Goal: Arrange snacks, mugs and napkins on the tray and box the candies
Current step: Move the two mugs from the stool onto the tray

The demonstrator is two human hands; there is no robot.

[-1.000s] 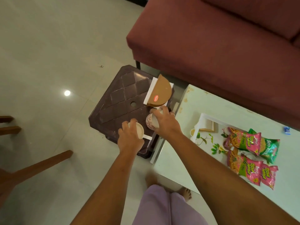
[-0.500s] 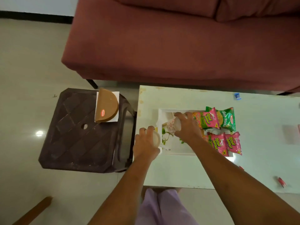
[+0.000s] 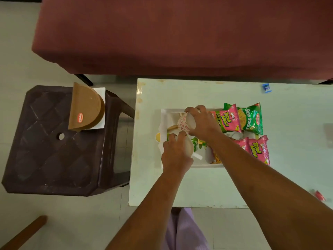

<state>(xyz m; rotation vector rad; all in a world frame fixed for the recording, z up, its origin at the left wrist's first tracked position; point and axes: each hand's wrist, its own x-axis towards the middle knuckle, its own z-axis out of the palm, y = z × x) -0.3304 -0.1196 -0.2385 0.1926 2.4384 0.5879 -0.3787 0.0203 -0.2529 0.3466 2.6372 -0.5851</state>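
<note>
A white tray (image 3: 164,116) with a leaf print lies on the pale table (image 3: 198,186). My right hand (image 3: 203,123) holds a white mug with a pink pattern (image 3: 185,122), tilted on its side over the tray's far left part. My left hand (image 3: 175,154) grips a second white mug (image 3: 189,146) over the tray's near left part. Pink and green snack packets (image 3: 239,120) lie on the tray's right half, with more pink packets (image 3: 255,148) below them. A brown half-round box (image 3: 85,109) rests on white napkins (image 3: 100,92) on the stool.
A dark brown plastic stool (image 3: 52,150) stands left of the table. A maroon sofa (image 3: 180,37) runs along the far side. A blue-wrapped candy (image 3: 266,88) lies at the table's far edge and a red one (image 3: 319,195) at the right. A wooden leg (image 3: 23,233) shows bottom left.
Both hands carried the mugs from the stool to the right and now hold them over the tray's left part. The view swung from the stool to the table.
</note>
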